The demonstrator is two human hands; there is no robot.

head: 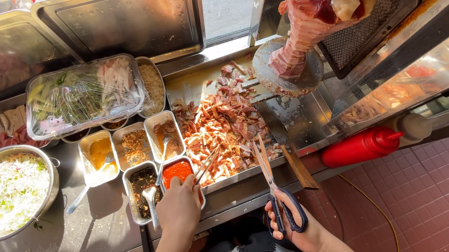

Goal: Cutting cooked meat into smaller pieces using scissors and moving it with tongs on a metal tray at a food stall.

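My left hand (180, 209) holds metal tongs (207, 164) whose tips reach into a heap of chopped, browned meat (219, 126) on a steel tray (191, 84). My right hand (293, 225) grips blue-handled scissors (272, 183), blades pointing up toward the meat and slightly apart. A vertical spit of stacked raw and cooked meat (311, 17) stands over a round metal plate (288, 65) at the upper right. A long knife with a wooden handle (288, 148) lies on the tray beside the scissors.
Small steel tubs hold sauces and spices with spoons (133, 157). A plastic-covered box of cut vegetables (85, 93) sits behind them. A colander of shredded salad (13, 191) is at left. A red squeeze bottle (361, 146) lies at right over tiled floor.
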